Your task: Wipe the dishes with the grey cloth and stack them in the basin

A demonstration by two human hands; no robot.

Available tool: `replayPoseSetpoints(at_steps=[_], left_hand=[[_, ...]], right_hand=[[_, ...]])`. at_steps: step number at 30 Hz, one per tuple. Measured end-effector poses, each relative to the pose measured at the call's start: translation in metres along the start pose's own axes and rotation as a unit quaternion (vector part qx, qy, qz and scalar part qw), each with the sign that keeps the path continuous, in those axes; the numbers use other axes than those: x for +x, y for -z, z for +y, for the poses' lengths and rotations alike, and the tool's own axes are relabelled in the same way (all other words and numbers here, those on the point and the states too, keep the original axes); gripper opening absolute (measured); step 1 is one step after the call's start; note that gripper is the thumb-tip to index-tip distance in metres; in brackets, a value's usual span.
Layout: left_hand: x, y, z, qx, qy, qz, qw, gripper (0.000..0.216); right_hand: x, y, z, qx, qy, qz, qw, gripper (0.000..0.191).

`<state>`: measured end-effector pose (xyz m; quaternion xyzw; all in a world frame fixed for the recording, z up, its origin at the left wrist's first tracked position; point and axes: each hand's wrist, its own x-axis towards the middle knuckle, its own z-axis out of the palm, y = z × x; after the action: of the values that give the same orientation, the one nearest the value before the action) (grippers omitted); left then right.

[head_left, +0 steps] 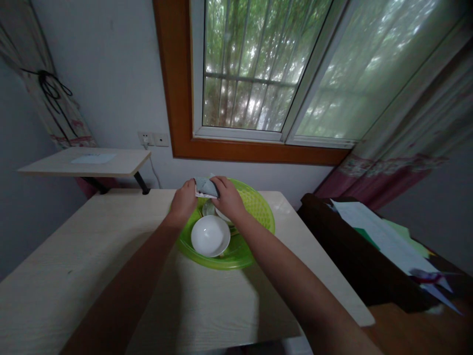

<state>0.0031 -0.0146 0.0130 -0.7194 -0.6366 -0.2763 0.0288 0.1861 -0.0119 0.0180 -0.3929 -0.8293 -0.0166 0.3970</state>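
Both of my hands are raised over a green plastic basket (221, 264). Between them is a folded grey-blue cloth (206, 186), with a pale, patterned edge along its underside that I cannot make out. My left hand (185, 199) is closed at its left end. My right hand (228, 198) grips the right end, fingers curled over the top. Just below, a white bowl (210, 235) lies in the front of the basket. Behind it are a clear glass-like dish (208, 207) and another white dish (223, 216), partly hidden by my right hand.
The basket stands on a pale wooden table (121, 276). A small raised shelf (136, 162) with a paper (93, 159) is at the back left. Beyond are a wall socket (146, 138) and a barred window (254, 79). Papers (373, 231) lie on dark brown furniture (343, 256) at right.
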Motion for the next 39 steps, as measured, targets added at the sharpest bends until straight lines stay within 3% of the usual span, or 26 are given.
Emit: replayPoseSetpoints(at_steps=[7, 13, 18, 30, 39], left_hand=[[-0.004, 0.006, -0.001, -0.098, -0.017, 0.054, 0.994, 0.042], [-0.004, 0.004, -0.004, -0.14, -0.05, 0.066, 0.987, 0.051], [-0.003, 0.005, -0.003, -0.145, -0.046, 0.05, 0.987, 0.053], [-0.002, 0.001, -0.005, -0.137, -0.036, 0.055, 0.988, 0.042], [0.0, 0.0, -0.009, -0.19, -0.036, 0.094, 0.977, 0.03]], right_hand=[[-0.001, -0.008, 0.023, 0.046, -0.067, 0.008, 0.997, 0.061], [-0.001, -0.015, 0.034, 0.112, -0.066, -0.005, 0.992, 0.047], [0.001, -0.01, 0.03, 0.163, -0.056, -0.039, 0.984, 0.05], [-0.002, -0.014, 0.03, 0.113, -0.07, -0.012, 0.991, 0.05], [0.0, 0.003, 0.018, 0.115, -0.022, 0.038, 0.992, 0.057]])
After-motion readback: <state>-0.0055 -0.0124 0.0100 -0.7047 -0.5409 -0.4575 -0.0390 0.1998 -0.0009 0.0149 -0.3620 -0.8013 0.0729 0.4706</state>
